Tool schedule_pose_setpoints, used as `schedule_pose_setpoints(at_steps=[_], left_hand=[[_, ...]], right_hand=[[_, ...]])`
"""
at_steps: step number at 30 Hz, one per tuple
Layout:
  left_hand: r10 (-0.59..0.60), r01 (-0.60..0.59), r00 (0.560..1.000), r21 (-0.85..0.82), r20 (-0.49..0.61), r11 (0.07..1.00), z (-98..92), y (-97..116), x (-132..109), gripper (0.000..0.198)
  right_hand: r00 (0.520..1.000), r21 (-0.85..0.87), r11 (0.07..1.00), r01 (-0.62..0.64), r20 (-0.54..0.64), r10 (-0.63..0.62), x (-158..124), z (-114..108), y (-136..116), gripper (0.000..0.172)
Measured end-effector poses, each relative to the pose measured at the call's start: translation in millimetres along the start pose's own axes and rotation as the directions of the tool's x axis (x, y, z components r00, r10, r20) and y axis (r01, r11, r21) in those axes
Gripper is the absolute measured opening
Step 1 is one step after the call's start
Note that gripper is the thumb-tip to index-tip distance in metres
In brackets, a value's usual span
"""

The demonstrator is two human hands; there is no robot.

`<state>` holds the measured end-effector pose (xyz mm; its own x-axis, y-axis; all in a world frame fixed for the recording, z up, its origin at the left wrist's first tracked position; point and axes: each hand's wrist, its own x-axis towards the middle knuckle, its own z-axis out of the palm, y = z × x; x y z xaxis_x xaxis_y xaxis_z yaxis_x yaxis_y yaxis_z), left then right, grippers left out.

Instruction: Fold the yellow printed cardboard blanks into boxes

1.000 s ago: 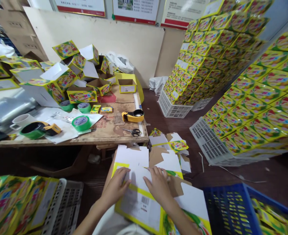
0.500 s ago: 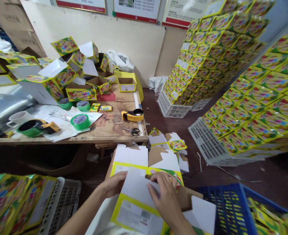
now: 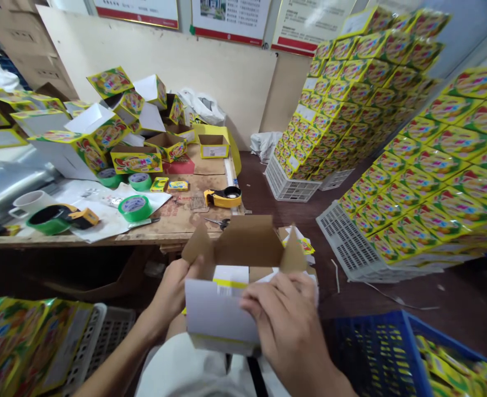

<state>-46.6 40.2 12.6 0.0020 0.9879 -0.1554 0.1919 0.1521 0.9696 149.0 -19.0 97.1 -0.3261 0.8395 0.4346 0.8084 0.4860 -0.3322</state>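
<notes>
A cardboard box (image 3: 222,317), white on the near flap and brown inside, is held up in front of my lap. Its flaps stand outward and I can see through its middle. My left hand (image 3: 166,298) grips its left side, with the fingertips partly hidden behind the cardboard. My right hand (image 3: 288,314) is closed on the right side, thumb and fingers at the near flap's corner. Seen through the box are flat printed cartons (image 3: 231,273) with white flaps and yellow edges.
The workbench (image 3: 185,220) carries green tape rolls (image 3: 134,207), a yellow tape dispenser (image 3: 223,197), scissors (image 3: 222,223) and a mug (image 3: 32,204). Piled display boxes (image 3: 138,160) stand behind. Tall stacks of packed boxes (image 3: 442,187) rest on white crates (image 3: 351,248). A blue crate (image 3: 375,353) sits right.
The flattened carton has been opened out into a box shape and raised upright. Both hands have shifted to its two sides.
</notes>
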Motion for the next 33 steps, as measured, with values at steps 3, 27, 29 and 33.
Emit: schedule_pose_setpoints(at_steps=[3,27,29,33], left_hand=[[-0.071,0.066,0.978,-0.032,-0.194,0.997,-3.5,-15.8,-9.4,0.049],[0.384,-0.741,0.667,0.512,0.639,0.435,41.8,-35.1,-33.4,0.057],[0.394,-0.739,0.666,0.486,0.633,0.467,39.8,-36.4,-33.4,0.055],[0.492,-0.542,0.84,0.404,0.23,0.736,30.3,-59.7,-29.1,0.031]], right_hand=[[0.982,-0.048,0.992,-0.12,0.143,0.126,-4.6,54.1,18.5,0.02],[0.841,0.333,0.807,-0.487,-0.07,0.536,-49.3,56.9,81.8,0.044],[0.852,0.455,0.767,-0.453,-0.032,0.522,-21.1,48.6,96.8,0.049],[0.904,0.396,0.822,-0.409,0.295,0.308,0.9,59.6,112.1,0.038]])
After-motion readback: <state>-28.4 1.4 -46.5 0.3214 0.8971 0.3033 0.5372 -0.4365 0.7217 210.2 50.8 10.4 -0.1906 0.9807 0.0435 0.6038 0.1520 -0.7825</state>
